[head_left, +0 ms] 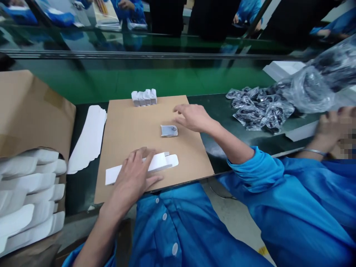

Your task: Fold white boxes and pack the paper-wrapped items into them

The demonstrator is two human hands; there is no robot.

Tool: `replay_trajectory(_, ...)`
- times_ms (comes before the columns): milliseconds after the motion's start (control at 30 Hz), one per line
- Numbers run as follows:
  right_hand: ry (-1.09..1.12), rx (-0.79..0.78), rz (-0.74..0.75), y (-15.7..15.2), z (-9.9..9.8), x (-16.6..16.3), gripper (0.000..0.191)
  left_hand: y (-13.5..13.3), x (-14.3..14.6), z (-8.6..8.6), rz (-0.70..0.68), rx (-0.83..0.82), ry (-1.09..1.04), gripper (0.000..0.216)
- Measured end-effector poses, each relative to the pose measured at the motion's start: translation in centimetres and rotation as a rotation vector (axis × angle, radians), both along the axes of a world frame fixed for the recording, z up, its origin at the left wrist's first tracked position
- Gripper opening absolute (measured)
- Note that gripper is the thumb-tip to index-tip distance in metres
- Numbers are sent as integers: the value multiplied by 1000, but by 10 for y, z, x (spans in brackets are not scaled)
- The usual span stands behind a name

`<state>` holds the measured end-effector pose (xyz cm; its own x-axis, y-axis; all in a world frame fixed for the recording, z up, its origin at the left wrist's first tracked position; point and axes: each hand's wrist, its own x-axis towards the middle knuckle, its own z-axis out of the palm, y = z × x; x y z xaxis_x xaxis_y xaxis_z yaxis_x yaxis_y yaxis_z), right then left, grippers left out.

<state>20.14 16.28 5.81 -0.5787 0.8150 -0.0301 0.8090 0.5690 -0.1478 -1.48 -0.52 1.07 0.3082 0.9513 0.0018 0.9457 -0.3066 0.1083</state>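
L hand (133, 174) flat, fingers spread, pins white carton blank (164, 162), long axis left-right on desk's cardboard sheet (125, 122). R hand (194, 116), open & empty, hovers just right of grey packet (169, 130); nearer than L.

- Legible text: we find none in view.
- Small grey packet (169, 130) on the cardboard sheet (130, 122): we note a dark printed mark, too small to read.
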Motion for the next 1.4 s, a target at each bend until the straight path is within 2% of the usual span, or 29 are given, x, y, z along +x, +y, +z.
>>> replay_trajectory(100,66,-116,185,-8,-19,9,53,-2,4,-3,-126,-37,-58,58)
replay_trajectory(200,116,-94,195,-17,-41,13,38,-2,8,-4,-108,-61,-8,53)
replay_trajectory(267,129,-66,197,-24,-48,20,35,-1,8,-4,-113,-75,2,56)
replay_trajectory(400,185,-107,219,-45,-39,42,35,-1,5,-3,-168,-136,-61,59)
replay_trajectory(500,275,-259,327,-63,-24,52,35,-1,5,-3,-164,-149,-118,50)
replay_trajectory(567,252,-338,427,-73,-21,49,33,-2,5,-3,-175,-140,-147,48)
replay_trajectory(667,188,-308,469,-84,-29,29,31,-5,6,-3,-202,-124,-167,47)
replay_trajectory(733,219,-260,406,-92,-39,12,35,-8,6,-2,-189,-97,-174,46)
replay_trajectory(833,398,-241,262,-109,-50,-6,51,-11,4,0,-146,-30,-161,46)
replay_trajectory(933,740,-428,139,-125,-53,-12,61,-14,3,-2,-148,53,-120,47)
replay_trajectory(1033,1035,-639,-24,-135,-52,-16,58,-17,12,-8,-143,194,-118,44)
replay_trajectory(1167,1132,-598,-176,-133,-45,-21,48,-20,36,-5,-215,340,-180,37)
replay_trajectory(1233,1136,-564,-223,-120,-35,-9,44,-19,39,4,-254,404,-191,40)
replay_trajectory(1300,1065,-467,-259,-96,-19,25,40,-12,26,15,-179,490,-210,41)
replay_trajectory(1333,987,-399,-270,-79,-11,49,40,-7,12,20,-79,518,-221,41)
replay_trajectory(1400,813,-288,-295,-43,3,105,39,8,-26,23,251,480,-207,48)
